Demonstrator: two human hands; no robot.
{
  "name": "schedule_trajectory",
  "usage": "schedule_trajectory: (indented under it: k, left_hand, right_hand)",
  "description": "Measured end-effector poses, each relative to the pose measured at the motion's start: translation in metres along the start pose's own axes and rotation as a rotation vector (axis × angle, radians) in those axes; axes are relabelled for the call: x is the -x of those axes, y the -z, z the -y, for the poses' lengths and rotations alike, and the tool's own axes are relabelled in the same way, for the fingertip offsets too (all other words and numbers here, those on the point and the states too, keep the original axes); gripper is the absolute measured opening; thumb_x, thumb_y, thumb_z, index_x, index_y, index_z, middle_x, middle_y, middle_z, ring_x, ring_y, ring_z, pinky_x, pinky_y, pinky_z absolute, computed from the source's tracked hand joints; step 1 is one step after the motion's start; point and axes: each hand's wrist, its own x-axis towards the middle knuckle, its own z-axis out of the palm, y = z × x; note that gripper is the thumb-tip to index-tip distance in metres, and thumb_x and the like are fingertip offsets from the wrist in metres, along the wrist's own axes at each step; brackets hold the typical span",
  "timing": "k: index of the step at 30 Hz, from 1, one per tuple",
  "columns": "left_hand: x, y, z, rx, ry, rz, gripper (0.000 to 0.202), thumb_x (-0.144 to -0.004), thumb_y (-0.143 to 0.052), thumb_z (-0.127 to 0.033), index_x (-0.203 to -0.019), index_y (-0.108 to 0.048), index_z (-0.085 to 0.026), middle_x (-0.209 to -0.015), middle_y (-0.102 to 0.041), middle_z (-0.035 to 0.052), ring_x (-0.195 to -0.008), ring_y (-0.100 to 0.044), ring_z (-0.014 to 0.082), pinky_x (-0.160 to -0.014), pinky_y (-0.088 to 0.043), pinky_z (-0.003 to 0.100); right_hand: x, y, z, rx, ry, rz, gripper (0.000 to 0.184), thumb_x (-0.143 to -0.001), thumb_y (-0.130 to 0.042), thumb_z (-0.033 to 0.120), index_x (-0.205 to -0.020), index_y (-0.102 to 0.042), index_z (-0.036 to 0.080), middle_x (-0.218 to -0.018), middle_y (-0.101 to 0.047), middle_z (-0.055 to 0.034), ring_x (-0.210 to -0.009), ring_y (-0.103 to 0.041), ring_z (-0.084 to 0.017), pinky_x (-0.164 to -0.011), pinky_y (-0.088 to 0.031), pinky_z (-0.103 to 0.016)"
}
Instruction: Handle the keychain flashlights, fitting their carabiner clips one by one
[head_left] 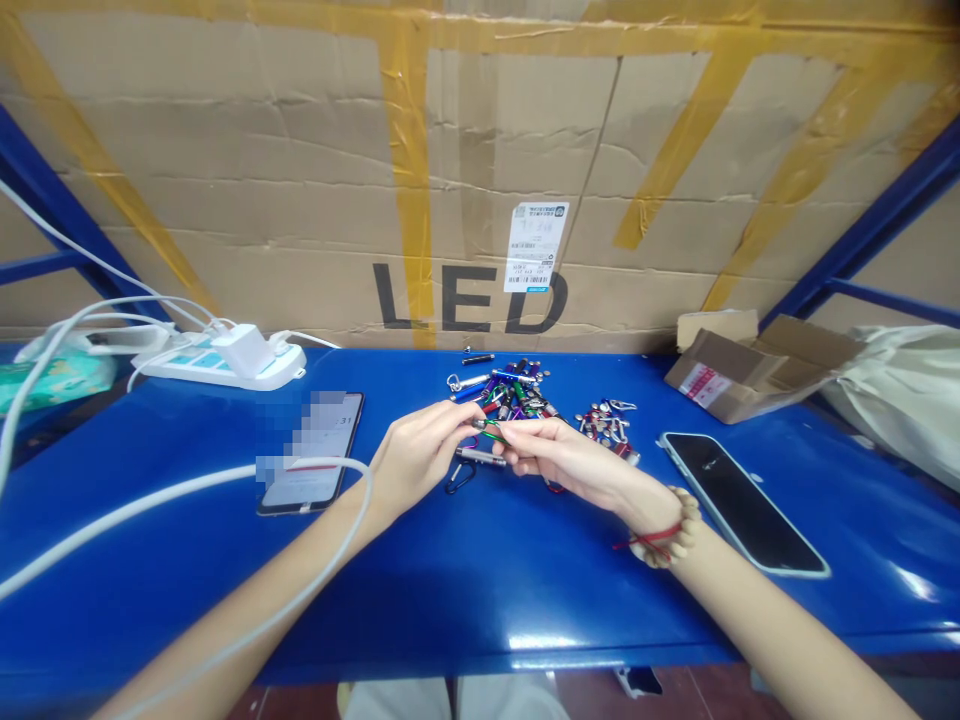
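My left hand (424,455) and my right hand (566,462) meet over the front of a pile of small metal keychain pieces. Between the fingertips of my right hand is a green carabiner (493,432). The thumb and fingers of my left hand pinch a small silver piece (480,423) at the carabiner's left end; whether the two are joined I cannot tell. Just behind lie slim coloured metal tubes like mini flashlights (514,378), in blue, red, purple and black. A silver tube (480,457) and a black carabiner (460,478) lie below my fingertips.
Small clips and round silver bits (604,422) lie right of the pile. Phones lie at left (319,450) and right (742,500). A white cable (135,517) loops over my left forearm. Behind are a power strip (225,362), an opened small box (750,365) and a large carton (300,200).
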Motion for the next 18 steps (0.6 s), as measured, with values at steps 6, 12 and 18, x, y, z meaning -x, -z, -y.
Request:
schedule_trajectory:
  k: [6, 12, 18]
  left_hand:
    - [0.003, -0.001, 0.005, -0.069, -0.159, 0.031, 0.016, -0.090, -0.045, -0.015, -0.100, -0.057, -0.012, -0.084, -0.068, 0.0068, -0.074, -0.064, 0.0134, -0.068, -0.050, 0.023]
    - [0.006, -0.003, 0.006, -0.134, -0.253, 0.070, 0.019, -0.090, -0.041, -0.010, -0.103, -0.056, -0.011, -0.079, -0.068, 0.0059, -0.069, -0.063, 0.0141, -0.061, -0.048, 0.024]
    - [0.004, 0.003, 0.005, -0.099, -0.356, -0.017, 0.020, -0.090, -0.041, -0.009, -0.103, -0.055, -0.012, -0.085, -0.070, 0.0084, -0.074, -0.065, 0.0139, -0.064, -0.050, 0.023]
  right_hand:
    - [0.001, 0.007, 0.003, 0.258, 0.059, -0.031, 0.030, -0.079, -0.062, 0.041, -0.098, -0.071, 0.020, -0.078, -0.061, 0.0005, -0.065, -0.047, -0.007, -0.063, -0.038, -0.023]
    - [0.003, 0.003, 0.011, 0.415, 0.037, 0.024, 0.031, -0.078, -0.062, 0.044, -0.084, -0.072, 0.015, -0.074, -0.064, -0.0006, -0.062, -0.050, -0.008, -0.063, -0.043, -0.023]
    - [0.006, 0.001, 0.010, 0.227, -0.075, 0.089, 0.026, -0.077, -0.065, 0.041, -0.081, -0.070, 0.015, -0.077, -0.064, -0.0004, -0.061, -0.052, -0.005, -0.058, -0.044, -0.018]
